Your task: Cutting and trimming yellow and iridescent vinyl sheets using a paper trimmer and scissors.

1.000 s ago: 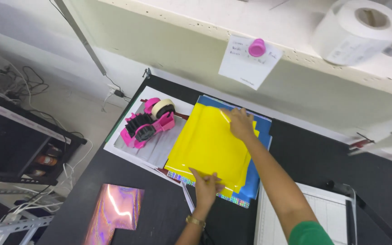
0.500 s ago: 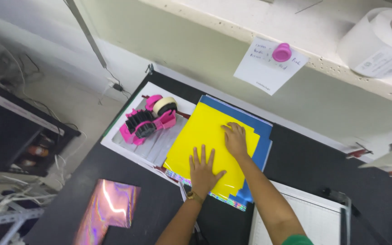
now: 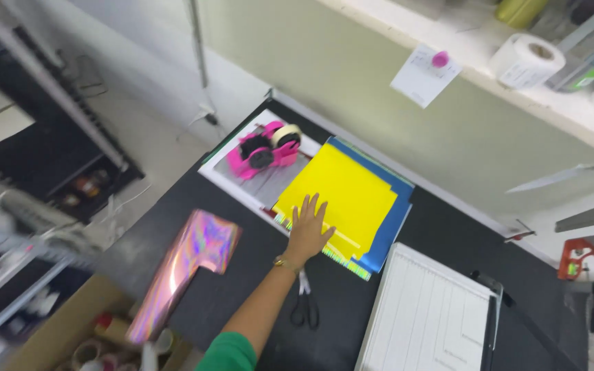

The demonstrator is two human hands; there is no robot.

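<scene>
On the bench (image 3: 448, 227), past the foil sheet (image 3: 187, 268) and tape dispenser (image 3: 266, 148), your left hand (image 3: 309, 230) lies flat, fingers spread, pressing the yellow sheet (image 3: 355, 189) without gripping it. Your right hand has lifted off and gone out of view. Your forearm partly hides the scissors (image 3: 304, 310).

A pink tape holder (image 3: 264, 148) sits on a white sheet (image 3: 242, 180); a shiny rainbow roll (image 3: 185, 264) lies on the black table (image 3: 441, 227); black scissors (image 3: 304, 307) lie beside a white paper cutter (image 3: 429, 317); a white paper roll (image 3: 525, 60) sits on the shelf.
</scene>
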